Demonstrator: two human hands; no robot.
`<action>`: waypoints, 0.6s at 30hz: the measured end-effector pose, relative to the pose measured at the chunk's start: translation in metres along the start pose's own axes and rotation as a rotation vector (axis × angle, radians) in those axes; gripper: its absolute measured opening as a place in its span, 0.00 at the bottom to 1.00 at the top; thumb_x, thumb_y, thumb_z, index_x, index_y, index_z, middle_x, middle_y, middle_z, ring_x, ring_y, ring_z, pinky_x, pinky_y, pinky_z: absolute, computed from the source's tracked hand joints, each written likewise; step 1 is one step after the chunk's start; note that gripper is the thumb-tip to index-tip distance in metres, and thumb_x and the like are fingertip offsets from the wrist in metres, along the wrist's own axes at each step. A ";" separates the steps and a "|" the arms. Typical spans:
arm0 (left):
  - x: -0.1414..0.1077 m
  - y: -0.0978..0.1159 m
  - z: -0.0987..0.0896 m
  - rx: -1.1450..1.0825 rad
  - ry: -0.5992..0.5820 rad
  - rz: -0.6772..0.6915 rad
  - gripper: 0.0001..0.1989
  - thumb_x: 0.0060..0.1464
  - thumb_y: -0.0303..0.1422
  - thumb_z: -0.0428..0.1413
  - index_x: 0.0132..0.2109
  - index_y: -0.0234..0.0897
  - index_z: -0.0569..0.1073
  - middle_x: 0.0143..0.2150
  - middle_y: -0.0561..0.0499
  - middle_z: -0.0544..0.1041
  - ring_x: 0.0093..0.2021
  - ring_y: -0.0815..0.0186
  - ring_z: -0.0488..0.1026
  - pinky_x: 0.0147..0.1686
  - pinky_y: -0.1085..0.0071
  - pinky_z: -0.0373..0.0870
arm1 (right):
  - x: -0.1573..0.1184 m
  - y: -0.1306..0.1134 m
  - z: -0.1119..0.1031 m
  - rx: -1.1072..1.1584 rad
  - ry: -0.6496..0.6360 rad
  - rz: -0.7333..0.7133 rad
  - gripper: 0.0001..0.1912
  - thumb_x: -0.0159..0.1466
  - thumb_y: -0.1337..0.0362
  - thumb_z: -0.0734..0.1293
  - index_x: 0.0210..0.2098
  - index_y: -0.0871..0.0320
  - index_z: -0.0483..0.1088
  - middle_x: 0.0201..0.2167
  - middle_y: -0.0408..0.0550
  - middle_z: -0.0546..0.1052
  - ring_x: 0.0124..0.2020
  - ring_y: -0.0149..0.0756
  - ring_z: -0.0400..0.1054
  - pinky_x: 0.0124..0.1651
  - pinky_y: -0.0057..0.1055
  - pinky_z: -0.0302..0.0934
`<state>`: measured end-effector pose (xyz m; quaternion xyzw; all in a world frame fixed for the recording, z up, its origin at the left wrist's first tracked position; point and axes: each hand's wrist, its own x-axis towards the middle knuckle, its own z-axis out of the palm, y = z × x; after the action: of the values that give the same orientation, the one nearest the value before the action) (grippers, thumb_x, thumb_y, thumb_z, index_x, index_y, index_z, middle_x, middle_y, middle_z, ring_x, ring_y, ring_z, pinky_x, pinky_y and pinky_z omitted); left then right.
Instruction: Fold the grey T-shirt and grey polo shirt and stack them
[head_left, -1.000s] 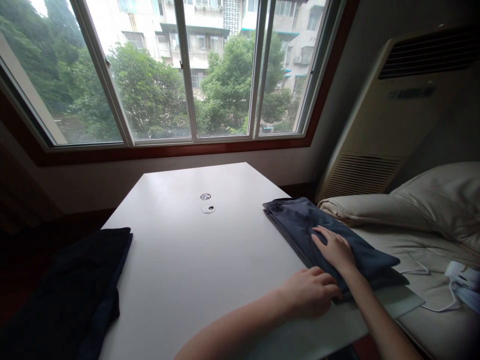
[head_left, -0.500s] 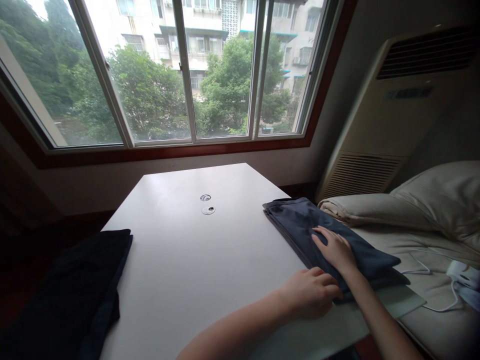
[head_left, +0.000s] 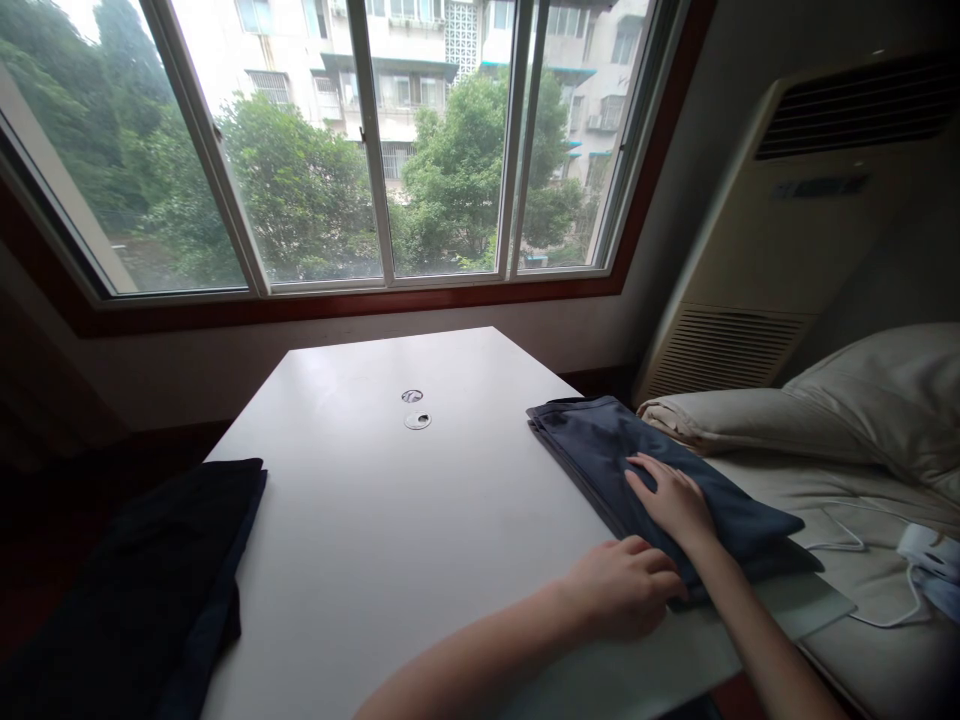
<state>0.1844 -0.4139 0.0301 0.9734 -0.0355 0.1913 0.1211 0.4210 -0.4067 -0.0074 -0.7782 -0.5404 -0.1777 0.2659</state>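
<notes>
Here the right hand (head_left: 673, 500) lies flat on a folded dark blue garment (head_left: 600, 440), palm down, with the fingers stretched out and a little spread; it presses on the cloth and grips nothing. The left hand (head_left: 622, 585) rests at the near edge of the same garment, its fingers curled loosely downward with the tips touching the cloth's border — whether they pinch a layer of the fabric I cannot tell, because the knuckles hide the tips. The garment is on the right side of a white table (head_left: 390, 520), along its right edge, and it is folded into a long, neat rectangle of several layers which runs from near the person toward the window (head_left: 375, 140). On the left near corner of the table lies another dark cloth (head_left: 157, 580), well apart from the hands, and it hangs partly over the table's edge. In the middle of the table, toward the far side, there are two small round metal fittings (head_left: 415, 410) — one just behind the other. Right of the table is a bed with a beige pillow (head_left: 862, 410), very near the garment's far corner, and a white cable (head_left: 847, 545) lies on the sheet. Behind the pillow stands a tall beige air conditioner (head_left: 795, 230).
</notes>
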 end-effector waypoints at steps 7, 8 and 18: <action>-0.001 0.002 -0.004 0.003 -0.034 -0.019 0.15 0.62 0.30 0.46 0.53 0.38 0.71 0.54 0.49 0.72 0.51 0.61 0.66 0.46 0.66 0.69 | 0.000 0.000 0.000 0.006 -0.007 -0.008 0.20 0.65 0.53 0.56 0.47 0.57 0.72 0.53 0.54 0.75 0.54 0.48 0.69 0.59 0.47 0.57; -0.001 0.001 -0.004 0.004 -0.037 -0.017 0.15 0.62 0.30 0.46 0.53 0.37 0.71 0.55 0.49 0.72 0.51 0.61 0.66 0.46 0.66 0.69 | 0.000 0.000 0.000 0.006 -0.007 -0.007 0.20 0.65 0.53 0.56 0.47 0.57 0.72 0.53 0.54 0.75 0.54 0.48 0.69 0.59 0.47 0.57; -0.008 0.003 -0.012 0.017 0.035 -0.053 0.18 0.64 0.33 0.45 0.59 0.38 0.64 0.60 0.48 0.68 0.56 0.62 0.66 0.54 0.65 0.65 | -0.001 -0.002 -0.002 0.004 -0.007 -0.004 0.23 0.64 0.52 0.55 0.47 0.57 0.71 0.52 0.54 0.75 0.54 0.48 0.69 0.59 0.46 0.57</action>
<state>0.1724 -0.4140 0.0382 0.9714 -0.0062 0.2056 0.1184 0.4193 -0.4079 -0.0058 -0.7772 -0.5434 -0.1744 0.2651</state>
